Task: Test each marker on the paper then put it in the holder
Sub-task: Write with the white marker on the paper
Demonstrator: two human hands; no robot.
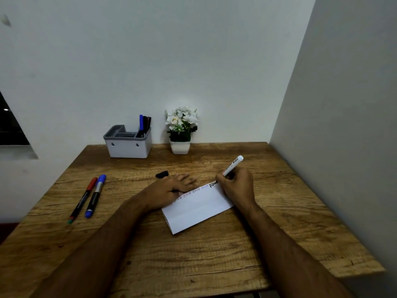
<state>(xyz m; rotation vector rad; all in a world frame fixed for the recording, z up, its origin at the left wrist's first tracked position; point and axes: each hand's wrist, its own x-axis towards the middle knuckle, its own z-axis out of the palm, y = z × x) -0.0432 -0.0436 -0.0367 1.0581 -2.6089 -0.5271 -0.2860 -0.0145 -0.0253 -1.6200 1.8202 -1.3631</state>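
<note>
A folded white paper [198, 208] lies mid-table with several small scribbles along its far edge. My right hand [237, 187] grips a white marker [233, 165], its tip on the paper's far right corner beside a black scribble. My left hand [171, 189] lies flat with fingers spread on the paper's left end. A black cap [162, 174] rests just beyond my left fingers. A red-capped marker [82, 200] and a blue marker [95, 195] lie side by side at the left. The grey holder [127, 145] at the back has several markers [144, 124] standing in its right compartment.
A white pot of white flowers [181, 131] stands right of the holder against the back wall. A side wall runs along the wooden table's [214, 254] right edge. A dark window opening is at far left.
</note>
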